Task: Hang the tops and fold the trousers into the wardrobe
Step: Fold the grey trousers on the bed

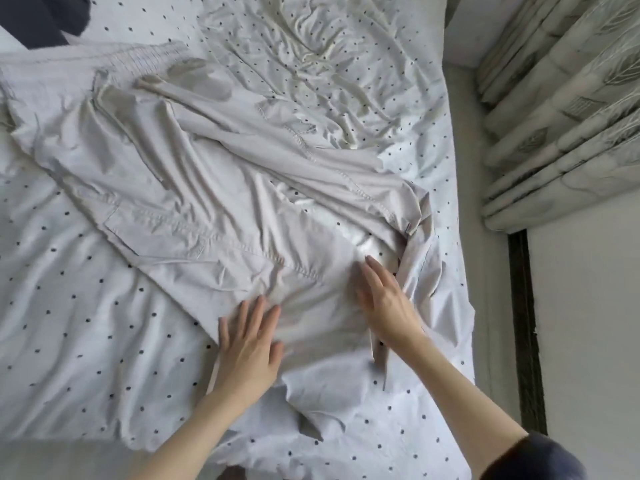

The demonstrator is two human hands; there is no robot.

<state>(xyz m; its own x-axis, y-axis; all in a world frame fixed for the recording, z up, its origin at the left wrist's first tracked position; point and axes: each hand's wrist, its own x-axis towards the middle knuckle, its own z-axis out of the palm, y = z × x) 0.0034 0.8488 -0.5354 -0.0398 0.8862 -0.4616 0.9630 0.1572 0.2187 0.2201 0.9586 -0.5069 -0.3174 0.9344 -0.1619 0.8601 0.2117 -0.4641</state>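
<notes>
Underfoot, so to speak: bed [69, 306] in dotted white sheet, pleated curtain [561, 109] at right, pale wall beyond. Grey trousers [194, 188] sprawled across sheet, waistband far left. Left hand [249, 348] and right hand [388, 303] flat on them, grip released. Dark cloth [38, 19] cut off top-left, unidentifiable.

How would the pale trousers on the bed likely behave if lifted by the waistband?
The trousers would probably hang limp: the thin cloth lies creased and rumpled. They look light, barely denting the spotted sheet. One leg, twisted beside the right hand, may swing loose.
</notes>
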